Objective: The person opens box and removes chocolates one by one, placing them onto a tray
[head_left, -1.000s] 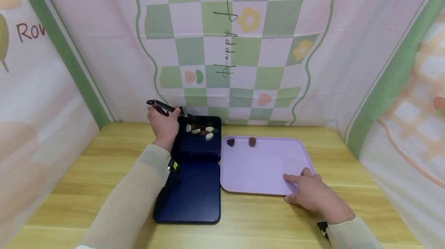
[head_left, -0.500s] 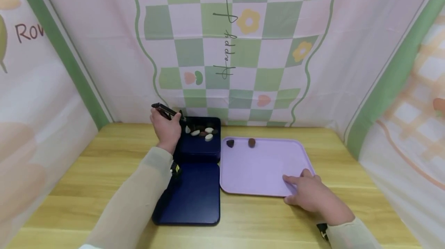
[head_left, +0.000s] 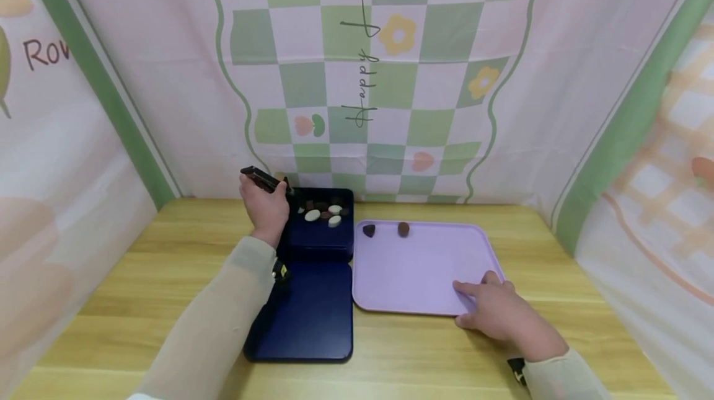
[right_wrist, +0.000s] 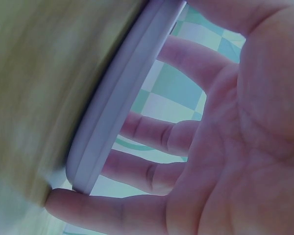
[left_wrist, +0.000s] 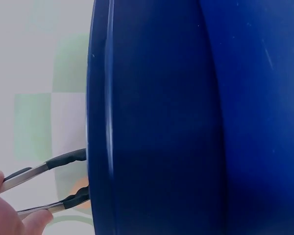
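At the left, on the wood-grain tabletop point(head_left: 139, 294), a beige-sleeved left hand point(head_left: 266, 208) is gripping a pair of black-and-silver tongs point(head_left: 261, 180), thumb and fingers clamping round the handle. In the left wrist view the tongs' two arms are standing apart, with their black ends disappearing behind the box's wall; whether they are holding anything, one cannot tell. White, brown and dark pebbles point(head_left: 312, 216) are lying loosely inside the dark blue box point(head_left: 318, 239), mostly toward its far side. A flat dark blue lid point(head_left: 304, 319) is lying just in front of the box. Directly to the right, a lilac tray point(head_left: 418, 270) is bearing a blackish pebble point(head_left: 369, 231) near its far left corner and a brown pebble point(head_left: 403, 229) along the far edge. Farthest right, the right hand point(head_left: 496, 310) is resting at the tray's near right corner, its fingers spreading apart, extended and touching the rim.
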`<state>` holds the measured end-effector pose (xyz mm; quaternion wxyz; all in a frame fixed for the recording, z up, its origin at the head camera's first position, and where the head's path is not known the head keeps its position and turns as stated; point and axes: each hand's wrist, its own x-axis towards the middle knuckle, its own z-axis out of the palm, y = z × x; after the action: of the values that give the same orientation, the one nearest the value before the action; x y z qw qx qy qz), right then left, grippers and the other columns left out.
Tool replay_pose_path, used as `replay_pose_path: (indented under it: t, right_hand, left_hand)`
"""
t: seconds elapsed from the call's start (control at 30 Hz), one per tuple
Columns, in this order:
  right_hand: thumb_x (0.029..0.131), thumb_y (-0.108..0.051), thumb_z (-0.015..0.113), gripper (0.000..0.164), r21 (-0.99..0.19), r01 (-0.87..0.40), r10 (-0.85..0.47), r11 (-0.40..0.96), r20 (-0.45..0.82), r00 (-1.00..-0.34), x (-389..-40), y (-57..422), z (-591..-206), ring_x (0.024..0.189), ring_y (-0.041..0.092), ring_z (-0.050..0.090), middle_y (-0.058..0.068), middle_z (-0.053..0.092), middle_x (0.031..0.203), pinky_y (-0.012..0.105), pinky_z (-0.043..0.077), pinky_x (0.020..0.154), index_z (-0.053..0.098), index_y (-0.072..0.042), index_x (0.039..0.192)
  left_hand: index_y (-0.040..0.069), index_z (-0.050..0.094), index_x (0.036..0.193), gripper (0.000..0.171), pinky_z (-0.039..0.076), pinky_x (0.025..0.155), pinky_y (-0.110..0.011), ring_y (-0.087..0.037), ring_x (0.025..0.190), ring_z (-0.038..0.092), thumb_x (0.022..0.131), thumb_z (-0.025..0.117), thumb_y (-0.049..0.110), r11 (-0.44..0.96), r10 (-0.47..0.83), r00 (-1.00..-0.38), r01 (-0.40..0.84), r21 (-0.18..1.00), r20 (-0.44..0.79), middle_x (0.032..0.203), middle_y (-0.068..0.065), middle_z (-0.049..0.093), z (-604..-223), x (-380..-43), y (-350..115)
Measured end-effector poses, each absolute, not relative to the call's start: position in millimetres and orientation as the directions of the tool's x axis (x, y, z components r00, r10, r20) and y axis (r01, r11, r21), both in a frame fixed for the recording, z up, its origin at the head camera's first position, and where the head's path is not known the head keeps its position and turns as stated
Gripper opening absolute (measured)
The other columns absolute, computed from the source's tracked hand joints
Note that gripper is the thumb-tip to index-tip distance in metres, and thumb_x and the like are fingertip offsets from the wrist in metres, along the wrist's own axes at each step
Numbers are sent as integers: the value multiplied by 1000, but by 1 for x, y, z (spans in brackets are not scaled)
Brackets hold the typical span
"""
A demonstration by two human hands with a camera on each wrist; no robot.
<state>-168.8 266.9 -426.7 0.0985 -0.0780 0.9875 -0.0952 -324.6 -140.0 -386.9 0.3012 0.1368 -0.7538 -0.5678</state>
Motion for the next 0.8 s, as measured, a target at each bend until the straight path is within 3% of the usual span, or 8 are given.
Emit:
replay_pose_path:
  t: [0.33, 0.63, 0.8]
  right_hand:
    - [77, -46, 82, 74, -208, -137, -176, 968, -182, -967, -169, 266, -424, 85, 35, 45, 25, 48, 111, 51, 48, 70, 60, -11, 138]
    - [76, -47, 82, 75, -208, -136, -174, 969, -177, -969, -168, 266, -425, 86, 35, 46, 26, 48, 112, 51, 48, 70, 60, -11, 138]
    - [77, -47, 82, 75, -207, -134, -172, 969, -182, -968, -169, 267, -426, 86, 35, 46, 25, 48, 112, 50, 48, 70, 60, -12, 139]
  left_hand:
    - [3, 13, 158, 90, 42, 103, -40, -35, 124, 46, 92, 73, 16, 305, -547, -790, 121, 945, 278, 145, -23, 35, -387, -327, -140]
    - [4, 37, 141, 64, 47, 96, -42, -35, 113, 52, 91, 75, 16, 376, -544, -764, 147, 915, 346, 126, -18, 45, -390, -328, -135]
    - [4, 41, 135, 57, 47, 95, -43, -36, 109, 54, 91, 74, 17, 406, -531, -760, 160, 900, 375, 124, -19, 46, -391, -329, -135]
